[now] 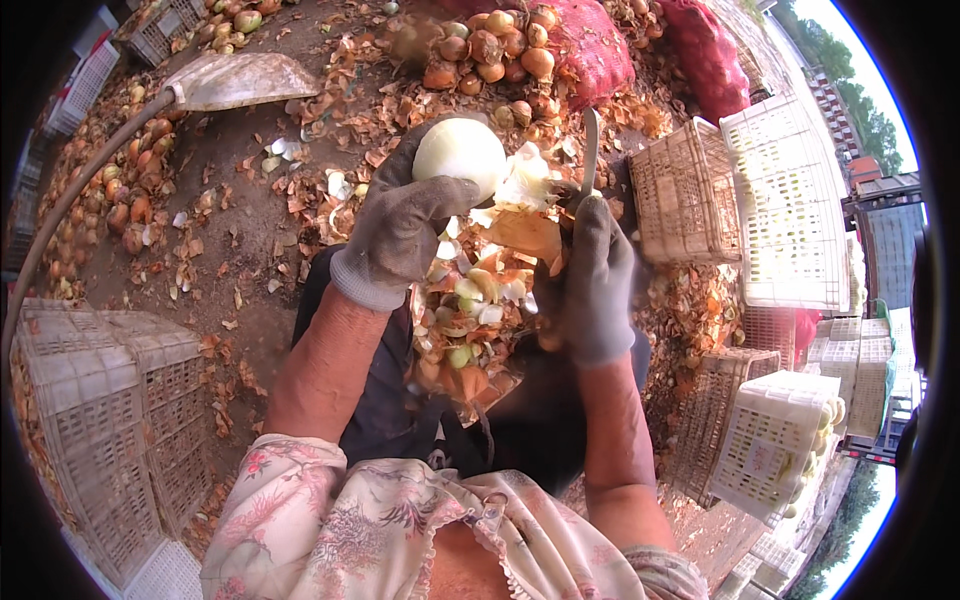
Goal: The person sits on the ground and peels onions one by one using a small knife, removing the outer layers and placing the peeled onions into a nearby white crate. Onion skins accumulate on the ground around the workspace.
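My left hand (401,225), in a grey work glove, is closed around a peeled white onion (460,157), with the thumb on its near side. My right hand (596,277), gloved too, grips a knife (592,150) whose blade points up and away from me. Brown and pale onion skin (529,225) hangs beside the right hand's fingers, between the two hands; whether the fingers pinch it, I cannot tell. Below lies a heap of onion peelings (469,307) between my legs. The knife's handle is mostly hidden in the glove.
Unpeeled onions (495,49) lie ahead beside red mesh sacks (592,52). Plastic crates (787,202) stand at the right, one (772,446) with peeled onions. More crates (97,405) stand at the left. A shovel (240,81) and a pile of onions (142,176) are at upper left.
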Motion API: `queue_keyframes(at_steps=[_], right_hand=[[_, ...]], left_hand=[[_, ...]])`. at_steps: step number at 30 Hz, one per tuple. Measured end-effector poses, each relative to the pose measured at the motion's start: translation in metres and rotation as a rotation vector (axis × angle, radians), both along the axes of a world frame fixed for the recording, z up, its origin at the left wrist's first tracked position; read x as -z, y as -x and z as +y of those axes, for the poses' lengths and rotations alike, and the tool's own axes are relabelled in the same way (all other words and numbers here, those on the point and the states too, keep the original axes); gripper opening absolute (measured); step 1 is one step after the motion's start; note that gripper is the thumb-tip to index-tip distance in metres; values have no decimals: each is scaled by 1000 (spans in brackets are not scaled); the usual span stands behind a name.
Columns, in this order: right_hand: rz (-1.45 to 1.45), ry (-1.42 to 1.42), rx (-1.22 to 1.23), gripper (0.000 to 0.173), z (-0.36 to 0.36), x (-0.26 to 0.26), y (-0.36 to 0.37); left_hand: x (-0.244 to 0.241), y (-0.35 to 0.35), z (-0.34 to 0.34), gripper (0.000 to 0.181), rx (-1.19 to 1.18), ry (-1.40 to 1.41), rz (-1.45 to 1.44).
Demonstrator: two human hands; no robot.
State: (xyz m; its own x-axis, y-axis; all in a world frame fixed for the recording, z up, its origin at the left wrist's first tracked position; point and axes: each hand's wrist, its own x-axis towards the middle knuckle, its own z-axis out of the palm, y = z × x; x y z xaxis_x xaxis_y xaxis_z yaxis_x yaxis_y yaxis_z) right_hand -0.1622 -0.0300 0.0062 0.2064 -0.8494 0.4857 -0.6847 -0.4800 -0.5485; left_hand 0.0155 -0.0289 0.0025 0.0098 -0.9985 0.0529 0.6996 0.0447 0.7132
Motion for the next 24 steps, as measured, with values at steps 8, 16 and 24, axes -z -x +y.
queue_keyframes(at_steps=[8, 16, 24], right_hand=[[-243, -354, 18, 44, 9, 0, -3], [-355, -402, -200, 24, 20, -15, -10], [41, -449, -254, 55, 19, -5, 2]], left_hand=[[8, -6, 4, 41, -27, 86, -232], [-2, 4, 3, 54, -12, 84, -426], [13, 9, 8, 57, 182, 19, -633]])
